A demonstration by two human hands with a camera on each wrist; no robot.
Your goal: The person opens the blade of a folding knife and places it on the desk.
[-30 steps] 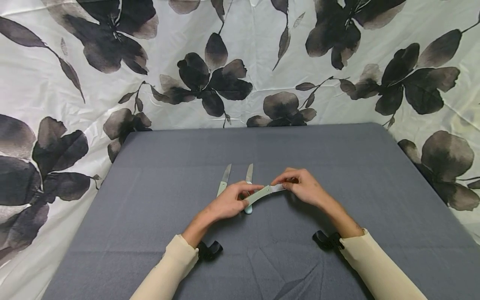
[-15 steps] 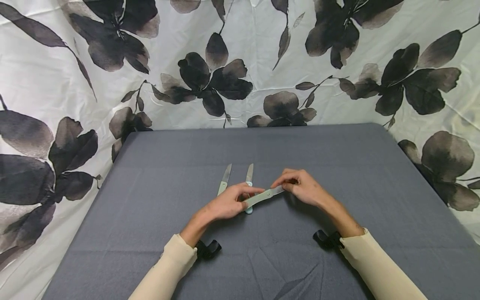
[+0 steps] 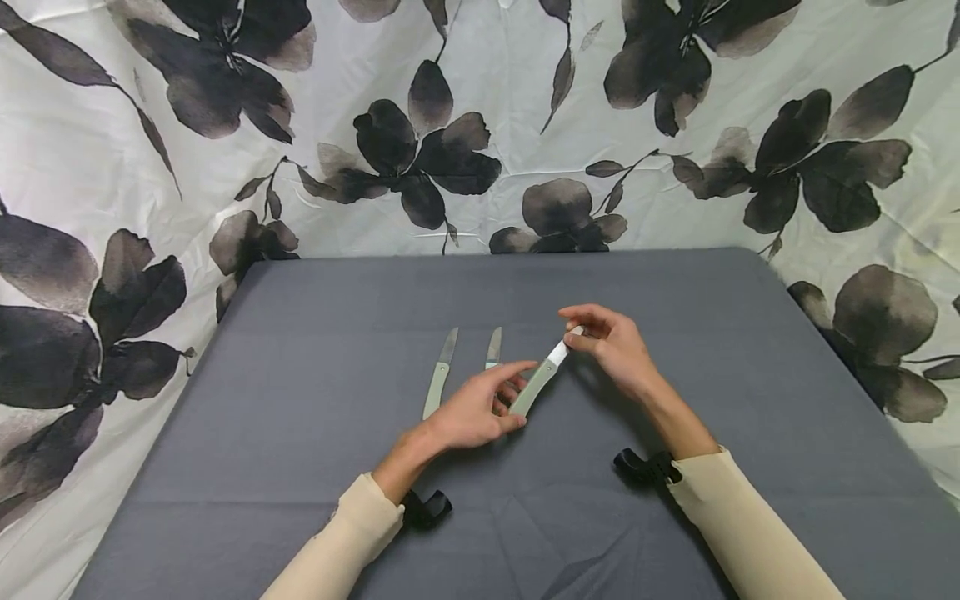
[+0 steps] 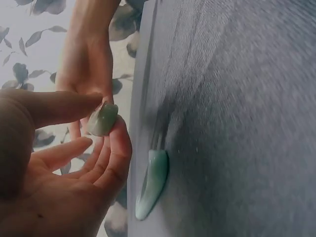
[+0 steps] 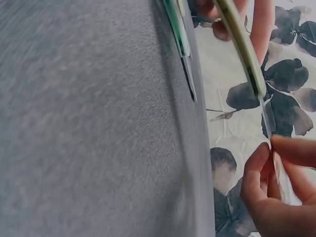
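Observation:
A folding knife (image 3: 534, 387) with a pale green handle and its blade out slants between my two hands, held above the table. My left hand (image 3: 476, 408) pinches the butt end of the handle between thumb and fingers; the left wrist view shows that handle end (image 4: 102, 120) close up. Up at the tip, my right hand (image 3: 611, 342) pinches the blade (image 5: 266, 116) between thumb and forefinger. Two more opened knives lie on the cloth: a pale green one (image 3: 437, 387) and a bluish-green one (image 3: 495, 346), whose handle is mostly hidden behind my left hand.
Grey cloth (image 3: 337, 333) covers the table, with creases near its front. Behind the far edge hangs a white curtain (image 3: 480, 225) with dark printed flowers. Black straps circle both wrists, with a black strap end (image 3: 427, 508) sticking out by the left sleeve.
The held knife has swung from nearly level to a steep slant, its blade now in line with the handle. My right hand has moved up and away, while my left hand turned slightly.

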